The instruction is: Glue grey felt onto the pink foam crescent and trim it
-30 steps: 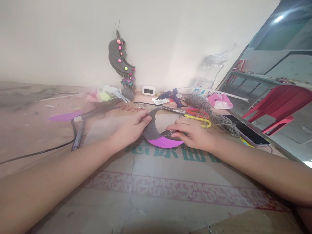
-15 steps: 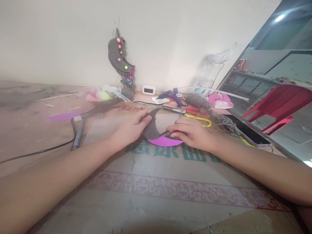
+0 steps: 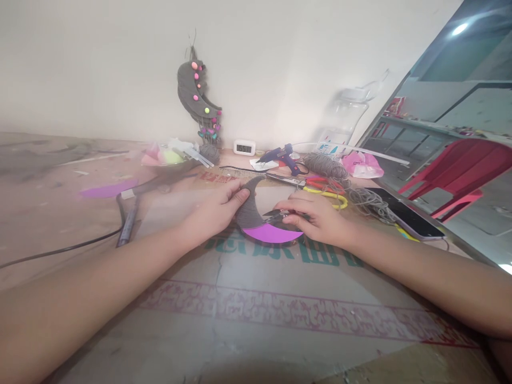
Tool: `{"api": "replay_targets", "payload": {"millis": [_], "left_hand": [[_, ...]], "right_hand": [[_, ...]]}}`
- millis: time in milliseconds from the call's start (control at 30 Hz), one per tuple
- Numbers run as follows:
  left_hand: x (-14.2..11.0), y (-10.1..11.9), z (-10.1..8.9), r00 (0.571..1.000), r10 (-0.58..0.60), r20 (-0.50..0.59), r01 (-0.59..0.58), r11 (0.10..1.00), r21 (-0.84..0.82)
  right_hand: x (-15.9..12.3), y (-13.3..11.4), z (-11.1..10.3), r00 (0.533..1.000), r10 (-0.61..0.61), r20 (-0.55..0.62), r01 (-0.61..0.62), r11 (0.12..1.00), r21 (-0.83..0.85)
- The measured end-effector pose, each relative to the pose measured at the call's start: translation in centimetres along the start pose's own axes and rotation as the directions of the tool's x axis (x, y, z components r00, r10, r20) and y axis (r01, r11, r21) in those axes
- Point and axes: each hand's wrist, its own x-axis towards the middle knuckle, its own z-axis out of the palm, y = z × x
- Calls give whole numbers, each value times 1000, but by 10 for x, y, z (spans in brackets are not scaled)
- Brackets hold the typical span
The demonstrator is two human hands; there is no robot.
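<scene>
Crescent [image 3: 254,218], part grey yarn and part bare purple, sits at the centre of the frame, just above the green lettering on the table cover [image 3: 256,325]. The left hand [image 3: 224,205] has it clamped between thumb and fingers near its upper tip, on the wrapped part, probably to steady it while leaving the purple lower curve uncovered. The right hand [image 3: 316,216] has thumb and fingers closed around a dark pointed tool [image 3: 273,217], perhaps pliers, its tip aimed at the inner edge where yarn meets purple; whether the fingers also touch the rim cannot be told. Scissors [image 3: 326,198] and a glue gun [image 3: 285,159] lie beyond, right of centre, seemingly within easy reach. A decorated moon [image 3: 188,90] hangs on the wall, upper left of centre, perhaps as a model.
</scene>
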Motion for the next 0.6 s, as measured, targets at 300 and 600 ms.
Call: {"api": "replay_targets", "payload": {"millis": [300, 600], "left_hand": [[0, 1, -2, 999, -33, 35, 31, 999, 39], [-1, 3, -2, 998, -47, 45, 45, 998, 48]], "right_hand": [[0, -3, -2, 999, -28, 35, 28, 1000, -9], [1, -2, -2, 999, -22, 39, 22, 1000, 0]]}}
